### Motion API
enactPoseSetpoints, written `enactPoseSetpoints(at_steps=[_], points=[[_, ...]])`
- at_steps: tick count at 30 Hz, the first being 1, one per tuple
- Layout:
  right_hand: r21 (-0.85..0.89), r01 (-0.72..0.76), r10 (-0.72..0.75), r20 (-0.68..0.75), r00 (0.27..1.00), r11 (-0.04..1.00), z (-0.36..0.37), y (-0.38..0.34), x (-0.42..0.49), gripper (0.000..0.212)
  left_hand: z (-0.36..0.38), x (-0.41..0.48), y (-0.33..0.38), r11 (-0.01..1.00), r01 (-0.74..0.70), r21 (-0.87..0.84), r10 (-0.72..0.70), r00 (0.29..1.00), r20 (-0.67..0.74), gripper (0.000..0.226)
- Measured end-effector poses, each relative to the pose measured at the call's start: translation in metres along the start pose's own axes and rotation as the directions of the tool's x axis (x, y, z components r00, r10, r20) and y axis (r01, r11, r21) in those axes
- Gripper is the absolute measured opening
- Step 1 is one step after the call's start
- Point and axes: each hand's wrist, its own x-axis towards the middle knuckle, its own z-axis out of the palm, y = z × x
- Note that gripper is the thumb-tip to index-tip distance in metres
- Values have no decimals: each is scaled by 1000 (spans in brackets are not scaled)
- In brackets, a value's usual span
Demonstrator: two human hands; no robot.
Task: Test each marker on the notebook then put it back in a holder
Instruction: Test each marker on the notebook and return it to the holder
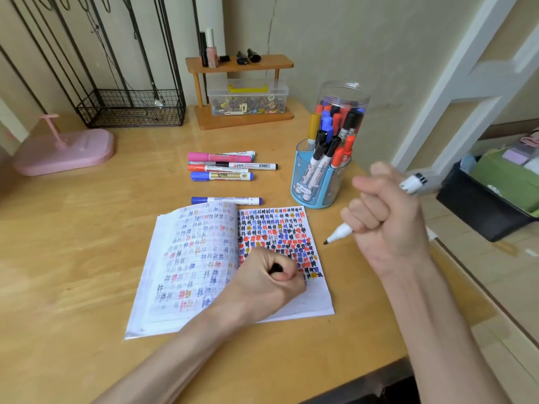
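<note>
An open notebook [186, 258] lies on the wooden desk, its pages covered with coloured test marks. My left hand [265, 282] rests on the right page and grips a black marker cap [275, 268]. My right hand [385, 214] is raised to the right of the notebook and grips an uncapped white marker [339, 232], black tip pointing down-left. A blue holder [319, 182] with several markers stands behind the notebook's right corner. A clear jar [341, 109] of markers stands behind it. Several loose markers [227, 167] lie on the desk, one blue marker [227, 200] at the notebook's top edge.
A wooden shelf [242, 91] with a clear box and small bottles stands at the back. A wire basket [131, 107] and a pink stand [64, 151] sit at the back left. The desk edge runs along the right, with a dark bin [484, 208] beyond it.
</note>
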Motion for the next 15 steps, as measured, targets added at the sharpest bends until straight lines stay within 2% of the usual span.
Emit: enactPoseSetpoints(at_steps=[2,6,11,13,15], points=[[-71,-63,60,-47,997,995,0,15,-5,52,-2,0,1,1000,-11,12,11,1000,-2,61],[-28,-96,96,-9,995,995,-4,30,-14,52,-5,0,0,996,-69,48,68,997,25,55],[-18,-114,113,-69,991,993,-13,46,-16,24,-17,1,-2,996,-85,1,85,989,124,13],[22,-105,107,-101,989,994,-18,49,-19,15,-25,2,-4,999,-47,-16,49,986,158,21],[2,-100,99,-149,984,995,-24,53,-21,16,-36,6,-5,999,-40,16,37,988,147,28]])
